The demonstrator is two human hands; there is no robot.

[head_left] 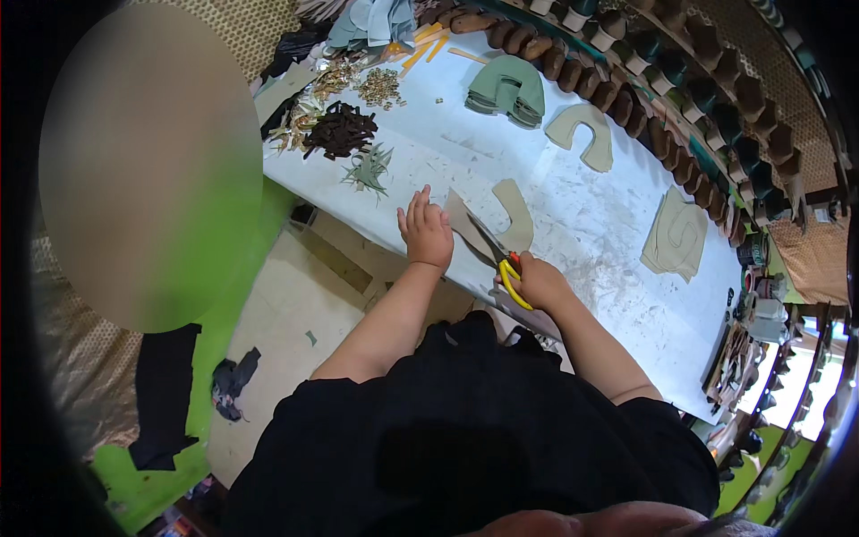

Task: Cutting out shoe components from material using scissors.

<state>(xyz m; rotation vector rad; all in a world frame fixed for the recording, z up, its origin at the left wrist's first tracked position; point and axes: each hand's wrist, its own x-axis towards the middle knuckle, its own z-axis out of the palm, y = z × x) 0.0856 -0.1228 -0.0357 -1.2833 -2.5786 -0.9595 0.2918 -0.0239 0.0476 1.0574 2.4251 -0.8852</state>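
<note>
My right hand (540, 283) grips a pair of scissors (511, 279) with yellow handles and a red part near the pivot. Their dark blades point away to the upper left, across a beige U-shaped cut piece (516, 211) at the table's near edge. Just left of that piece is my left hand (425, 234), its fingers stretched and slightly apart. Its thumb side is close to the piece's left arm; whether they touch I cannot tell. Farther off lie a beige U-shaped piece (591, 134), a stack of green ones (506, 92) and, to the right, a beige stack (677, 234).
On the white table (617, 331), at the far left, are dark brown strips (341, 131), small gold pieces (380, 89) and pale green scraps (368, 170). Rows of brown shoe lasts (617, 109) line the far side. Dark cloth (234, 383) lies on the floor at left.
</note>
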